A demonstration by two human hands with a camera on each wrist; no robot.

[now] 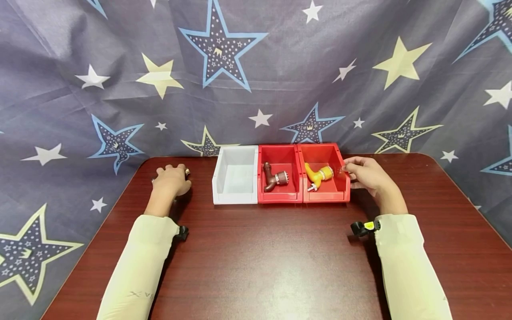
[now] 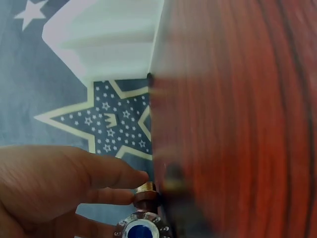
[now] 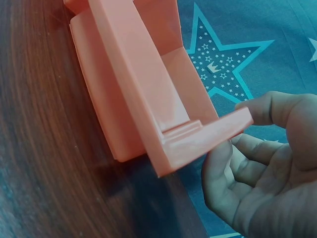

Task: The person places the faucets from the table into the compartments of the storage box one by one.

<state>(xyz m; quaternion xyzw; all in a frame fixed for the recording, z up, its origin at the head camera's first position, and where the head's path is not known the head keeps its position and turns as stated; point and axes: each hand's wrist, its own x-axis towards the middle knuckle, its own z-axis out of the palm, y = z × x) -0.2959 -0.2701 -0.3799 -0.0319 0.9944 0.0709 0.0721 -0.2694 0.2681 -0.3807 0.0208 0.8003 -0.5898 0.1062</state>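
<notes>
I see two hands well apart; at right of the frame, the right hand [image 1: 367,174] pinches the side wall of the outer red bin [image 1: 326,197], where a yellow tap [image 1: 320,175] lies; at centre left, the left hand [image 1: 172,181] has its fingers at a brass-threaded fitting [image 2: 143,216], though I can't tell whether they grip it; mid-frame, a brown tap [image 1: 275,180] lies in the middle red bin [image 1: 280,197].

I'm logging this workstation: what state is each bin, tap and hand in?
White bin: upright, empty
Middle red bin: upright, occupied
Right red bin: upright, occupied
Brown tap: lying in the middle bin
Yellow tap: lying in the right bin
Held tap: partly hidden
Left hand: gripping the third tap
Right hand: pinching the right bin's outer wall
</notes>
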